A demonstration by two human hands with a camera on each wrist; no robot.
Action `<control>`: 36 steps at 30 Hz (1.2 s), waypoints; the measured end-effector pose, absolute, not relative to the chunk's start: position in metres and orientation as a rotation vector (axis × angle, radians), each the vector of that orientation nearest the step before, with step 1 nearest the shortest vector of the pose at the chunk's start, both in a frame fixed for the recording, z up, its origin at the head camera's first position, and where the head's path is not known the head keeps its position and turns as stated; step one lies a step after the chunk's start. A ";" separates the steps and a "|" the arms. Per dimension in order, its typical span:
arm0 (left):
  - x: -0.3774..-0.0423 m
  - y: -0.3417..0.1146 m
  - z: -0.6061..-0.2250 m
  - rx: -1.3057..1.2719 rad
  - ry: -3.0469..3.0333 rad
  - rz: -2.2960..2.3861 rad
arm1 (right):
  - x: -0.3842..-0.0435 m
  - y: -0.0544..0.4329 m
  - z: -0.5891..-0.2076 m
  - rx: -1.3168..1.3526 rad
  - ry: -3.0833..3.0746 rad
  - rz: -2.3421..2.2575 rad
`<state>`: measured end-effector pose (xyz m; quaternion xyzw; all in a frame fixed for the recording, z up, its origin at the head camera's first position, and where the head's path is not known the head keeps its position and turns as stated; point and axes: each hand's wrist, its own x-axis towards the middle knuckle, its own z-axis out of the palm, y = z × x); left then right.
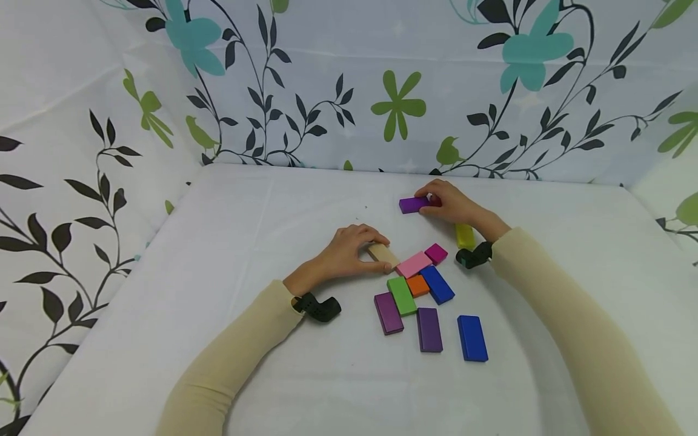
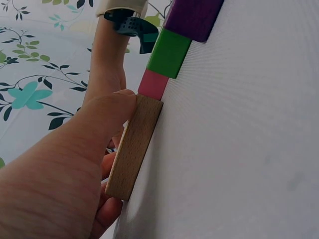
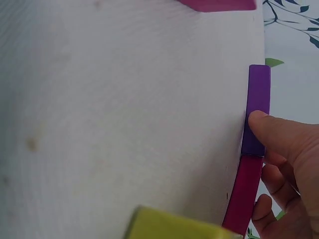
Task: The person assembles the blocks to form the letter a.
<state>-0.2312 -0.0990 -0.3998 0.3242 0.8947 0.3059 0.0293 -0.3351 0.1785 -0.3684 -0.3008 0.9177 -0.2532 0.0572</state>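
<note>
My left hand (image 1: 349,253) grips a plain wooden block (image 1: 383,255) between its thumb at the near end and fingers at the far end. That block lies against a pink block (image 1: 414,264) in a joined group on the white cloth. Farther back, my right hand (image 1: 451,203) pinches a purple block (image 1: 412,205), the thumb pressed on its side. In the right wrist view a crimson block (image 3: 244,194) sits end to end with the purple block (image 3: 256,109); the hand hides it from the head view. A yellow block (image 1: 465,236) lies below the right wrist.
The group also holds magenta (image 1: 436,254), blue (image 1: 437,284), orange (image 1: 417,286), green (image 1: 402,296) and purple (image 1: 389,313) blocks. Another purple block (image 1: 429,330) and a blue block (image 1: 472,338) lie nearer. A patterned cloth (image 1: 327,79) hangs behind the table.
</note>
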 end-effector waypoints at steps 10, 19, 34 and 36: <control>-0.230 -0.097 -0.401 0.998 2.749 0.934 | -0.332 0.182 -0.374 -0.855 2.787 -0.803; -0.228 -0.096 -0.403 0.994 2.740 0.943 | -0.324 0.187 -0.375 -0.864 2.788 -0.956; -0.231 -0.097 -0.400 0.988 2.763 0.935 | -0.309 0.186 -0.360 -1.104 2.709 -1.047; -0.232 -0.098 -0.400 0.983 2.759 0.936 | -0.304 0.186 -0.360 -1.119 2.681 -1.057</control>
